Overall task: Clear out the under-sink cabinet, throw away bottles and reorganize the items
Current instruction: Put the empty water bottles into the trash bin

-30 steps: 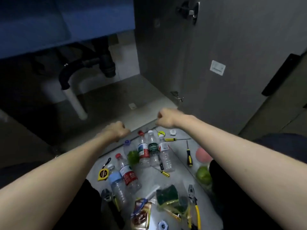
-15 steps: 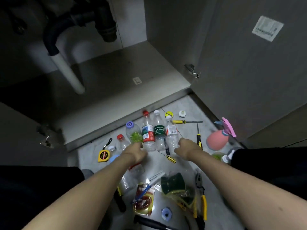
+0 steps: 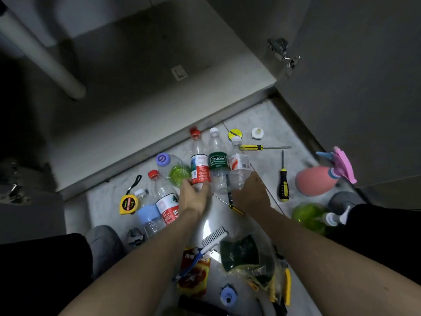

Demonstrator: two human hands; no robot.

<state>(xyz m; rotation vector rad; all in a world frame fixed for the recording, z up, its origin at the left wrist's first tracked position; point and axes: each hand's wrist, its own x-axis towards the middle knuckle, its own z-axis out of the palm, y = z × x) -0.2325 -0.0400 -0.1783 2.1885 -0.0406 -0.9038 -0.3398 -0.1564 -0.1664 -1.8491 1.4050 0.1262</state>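
Observation:
Several plastic bottles lie on the floor in front of the open cabinet. My left hand wraps around the base of the red-capped, red-labelled bottle. My right hand touches the base of the white-capped bottle; its grip is hidden. Between them lies the green-labelled Cestbon bottle. A purple-capped bottle with green inside sits left of my left hand. Another red-capped bottle and a blue-labelled bottle lie further left.
Two yellow-handled screwdrivers, a tape measure, a pink spray bottle, a green spray bottle, a brush, a sponge, pliers and a snack packet litter the floor. The cabinet door stands open at right.
Both hands dropped from the cabinet's front edge down to the bottles on the floor. My left hand closed on the red-labelled bottle; the view tilted downward.

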